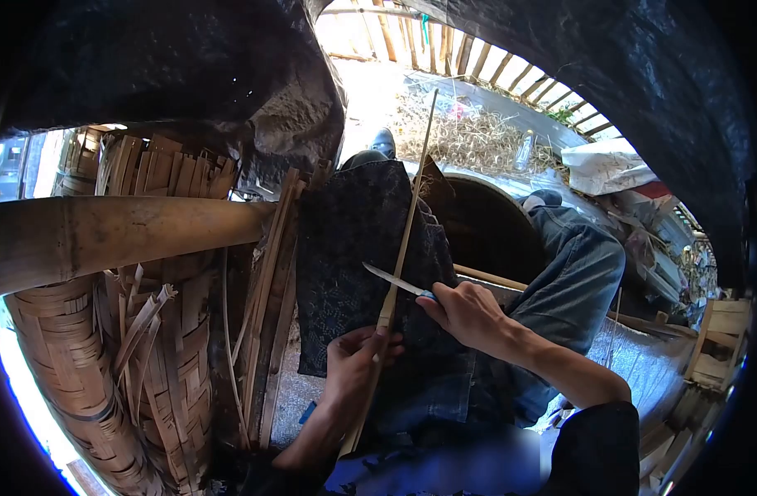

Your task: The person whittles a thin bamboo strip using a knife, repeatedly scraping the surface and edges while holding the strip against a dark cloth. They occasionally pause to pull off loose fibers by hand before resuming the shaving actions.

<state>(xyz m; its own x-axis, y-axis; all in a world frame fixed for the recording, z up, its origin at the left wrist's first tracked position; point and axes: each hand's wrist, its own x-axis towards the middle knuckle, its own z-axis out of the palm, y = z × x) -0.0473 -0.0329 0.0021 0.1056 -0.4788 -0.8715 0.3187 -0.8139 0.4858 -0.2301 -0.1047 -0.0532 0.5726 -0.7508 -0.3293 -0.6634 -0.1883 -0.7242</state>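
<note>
My left hand (355, 357) is closed round a long, thin bamboo strip (411, 211) that slants up and away over my lap. In my right hand (469, 312) is a knife (392, 279), gripped by its blue handle. Its narrow blade points left and crosses the strip a little above my left fingers. A dark patterned cloth (345, 273) lies over my leg beneath the strip. The strip's lower end runs down past my left wrist toward my body.
A thick bamboo pole (130, 236) juts in from the left, above tall woven bamboo baskets (72, 355). Split bamboo slats (271, 331) stand beside my leg. Ahead lie dry straw (453, 128) and a clear bottle (525, 150). Dark sheeting (601, 58) hangs overhead.
</note>
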